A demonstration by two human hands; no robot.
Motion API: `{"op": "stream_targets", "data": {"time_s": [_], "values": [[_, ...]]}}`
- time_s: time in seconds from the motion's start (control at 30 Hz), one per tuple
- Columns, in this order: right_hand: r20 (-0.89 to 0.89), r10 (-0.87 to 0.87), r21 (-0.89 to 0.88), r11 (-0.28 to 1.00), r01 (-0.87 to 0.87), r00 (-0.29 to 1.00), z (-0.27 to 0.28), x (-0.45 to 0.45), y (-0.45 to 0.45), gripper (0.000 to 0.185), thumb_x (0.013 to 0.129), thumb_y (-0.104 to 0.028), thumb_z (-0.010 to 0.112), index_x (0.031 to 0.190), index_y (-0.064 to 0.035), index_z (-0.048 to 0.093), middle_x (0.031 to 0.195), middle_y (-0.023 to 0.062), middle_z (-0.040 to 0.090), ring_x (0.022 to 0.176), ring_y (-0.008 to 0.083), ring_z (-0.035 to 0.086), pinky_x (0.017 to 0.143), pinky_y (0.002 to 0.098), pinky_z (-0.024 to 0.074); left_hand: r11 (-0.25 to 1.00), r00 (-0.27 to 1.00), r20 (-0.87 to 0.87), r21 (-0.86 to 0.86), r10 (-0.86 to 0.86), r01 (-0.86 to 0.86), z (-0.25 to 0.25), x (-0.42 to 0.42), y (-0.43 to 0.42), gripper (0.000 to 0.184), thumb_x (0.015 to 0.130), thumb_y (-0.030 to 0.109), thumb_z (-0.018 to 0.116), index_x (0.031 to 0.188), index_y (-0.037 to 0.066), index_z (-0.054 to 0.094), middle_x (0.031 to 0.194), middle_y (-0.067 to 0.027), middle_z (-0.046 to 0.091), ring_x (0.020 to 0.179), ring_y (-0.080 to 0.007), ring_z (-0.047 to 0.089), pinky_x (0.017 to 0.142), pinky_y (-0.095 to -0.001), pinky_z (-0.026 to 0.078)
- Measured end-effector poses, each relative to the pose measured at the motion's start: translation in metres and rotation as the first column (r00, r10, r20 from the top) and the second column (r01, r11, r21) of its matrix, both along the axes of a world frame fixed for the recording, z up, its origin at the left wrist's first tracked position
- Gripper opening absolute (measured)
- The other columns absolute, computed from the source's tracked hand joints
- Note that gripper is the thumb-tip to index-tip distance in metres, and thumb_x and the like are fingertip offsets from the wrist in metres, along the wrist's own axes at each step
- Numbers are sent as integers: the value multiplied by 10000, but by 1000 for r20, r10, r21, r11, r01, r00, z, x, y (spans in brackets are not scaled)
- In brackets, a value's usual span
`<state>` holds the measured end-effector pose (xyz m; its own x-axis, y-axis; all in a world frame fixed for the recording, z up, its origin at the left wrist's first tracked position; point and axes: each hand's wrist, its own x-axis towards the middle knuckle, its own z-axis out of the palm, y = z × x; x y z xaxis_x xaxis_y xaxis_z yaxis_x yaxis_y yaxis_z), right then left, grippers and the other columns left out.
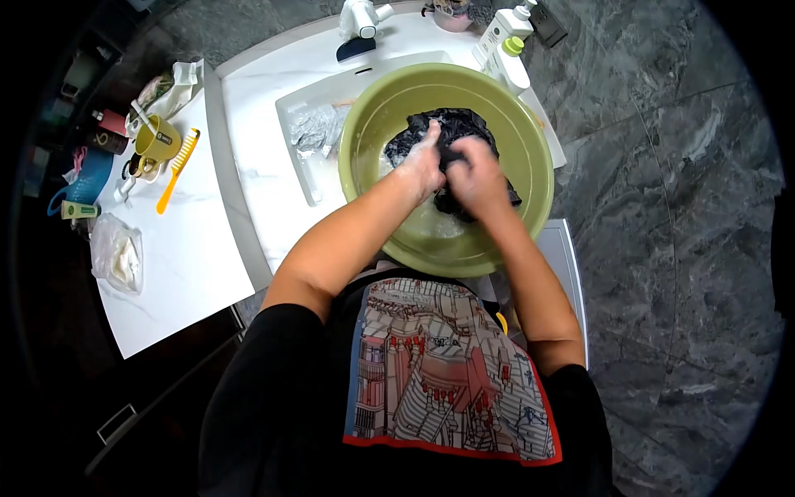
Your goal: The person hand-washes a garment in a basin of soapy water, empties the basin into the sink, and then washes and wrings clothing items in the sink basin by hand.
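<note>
A wet, dark garment (pixel 464 124) lies bunched in a large olive-green basin (pixel 530 149), with whitish suds around it. Over the middle of the basin, my left hand (pixel 424 166) grips a fold of the cloth, thumb pointing up and foam on its skin. My right hand (pixel 478 178) is closed on the same garment just beside it, its fingers smeared by motion. Part of the cloth hangs below the hands toward the basin's lower right. The kind of garment cannot be made out.
The basin rests over a white sink (pixel 302 178) with a crumpled clear plastic bag (pixel 316 130) in it. A faucet (pixel 361 21) stands behind. Pump bottles (pixel 507 62) are at the back right. On the left counter are a yellow comb (pixel 179 170), a yellow cup (pixel 159 139) and a plastic bag (pixel 118 253).
</note>
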<state>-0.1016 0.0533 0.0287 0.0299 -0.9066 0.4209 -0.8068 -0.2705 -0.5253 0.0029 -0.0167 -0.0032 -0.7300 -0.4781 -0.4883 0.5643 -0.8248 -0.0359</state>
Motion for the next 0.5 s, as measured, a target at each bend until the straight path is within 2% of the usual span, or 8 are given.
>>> {"op": "stream_targets", "data": {"time_s": [0.07, 0.1, 0.13, 0.17, 0.2, 0.27, 0.43, 0.5], "values": [[-130, 98, -36, 994, -103, 987, 4, 27, 11, 157, 828, -227, 590, 799, -76, 555, 717, 112, 572, 646, 329, 596, 559, 418, 488, 942, 978, 90, -263, -189, 207, 19, 8, 10, 508, 967, 473, 293, 1356, 157, 382, 1391, -60, 419, 1285, -241, 351, 1077, -509, 250], [-162, 6, -103, 994, -23, 987, -1, 20, 3, 177, 840, -232, 579, 772, -73, 548, 695, 122, 565, 620, 342, 585, 535, 430, 476, 548, 934, 356, -775, -29, 313, -44, -8, 3, 516, 954, 517, 295, 1278, 150, 458, 1282, -76, 503, 1170, -253, 451, 1023, -467, 319], [-188, -89, -171, 984, 57, 978, -9, 7, -11, 202, 852, -238, 569, 744, -69, 541, 674, 132, 559, 593, 355, 573, 510, 441, 464, -82, 861, 439, -878, 256, 472, -105, -26, -2, 547, 941, 561, 297, 1201, 143, 535, 1174, -93, 587, 1055, -265, 551, 969, -424, 387], [-37, -226, -93, 971, 222, 973, -14, -8, -25, 231, 868, -234, 553, 706, -70, 544, 673, 146, 559, 583, 361, 561, 507, 444, 461, 552, 921, 388, -762, -29, 338, -54, -24, 8, 498, 956, 517, 289, 1191, 156, 539, 1210, -71, 565, 1073, -253, 541, 968, -426, 386], [-118, -233, -84, 971, 224, 965, -13, -16, -31, 265, 875, -242, 545, 685, -58, 540, 660, 158, 558, 588, 363, 555, 527, 442, 463, 943, 966, 155, -234, -205, 237, 1, -18, 22, 454, 970, 474, 280, 1181, 169, 543, 1245, -49, 543, 1090, -241, 530, 966, -428, 385], [-127, -168, -78, 984, 159, 977, -8, -4, -26, 227, 874, -230, 543, 720, -64, 554, 686, 150, 552, 628, 352, 564, 551, 439, 463, 920, 866, 493, -297, -80, 254, 7, -21, 21, 424, 968, 435, 338, 1129, 114, 564, 1238, -118, 560, 1156, -276, 511, 995, -441, 365], [-227, 127, -189, 967, -171, 966, -13, 27, -2, 67, 807, -95, 592, 767, -48, 565, 697, 122, 534, 615, 300, 552, 559, 390, 469, 968, 939, 317, -162, -133, 191, 20, 5, 15, 419, 966, 421, 360, 1051, 78, 586, 874, -72, 598, 901, -230, 562, 936, -420, 407], [-79, -131, -194, 974, 114, 988, -24, 2, -29, 162, 847, -185, 561, 736, -68, 571, 665, 137, 555, 603, 342, 563, 578, 419, 476, 922, 738, 664, -198, -122, 332, 26, -10, 21, 496, 898, 501, 456, 1188, 109, 545, 1324, -79, 487, 1190, -248, 457, 1002, -413, 340]]}}
